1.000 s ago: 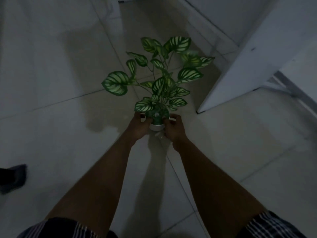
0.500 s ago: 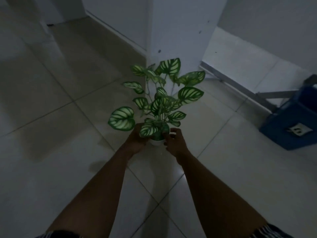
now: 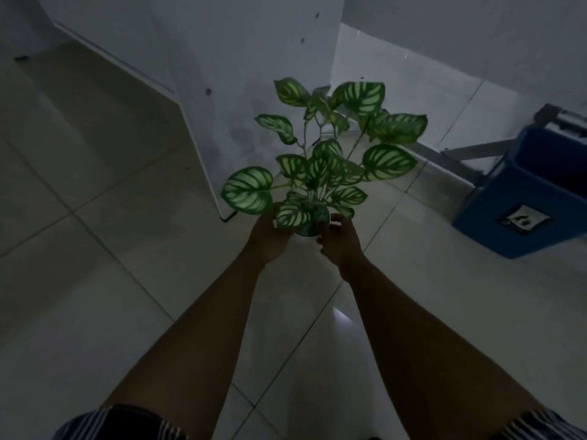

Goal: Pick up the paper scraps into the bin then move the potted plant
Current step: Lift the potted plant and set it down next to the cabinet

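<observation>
The potted plant (image 3: 324, 166) has green leaves with pale stripes and a small pot that is mostly hidden by leaves and fingers. It is held up in the air above the tiled floor, in the middle of the view. My left hand (image 3: 268, 236) grips the pot from the left and my right hand (image 3: 341, 241) grips it from the right. A blue bin (image 3: 521, 214) stands on the floor at the right edge. No paper scraps are in view.
A white wall corner (image 3: 241, 100) juts out just behind the plant. A grey metal frame (image 3: 470, 154) lies along the floor beside the blue bin. Pale tiled floor (image 3: 111, 249) spreads to the left and in front.
The view has swung to the right, so the white corner and the blue bin now sit nearer. Both hands still hold the plant, carried along toward the corner.
</observation>
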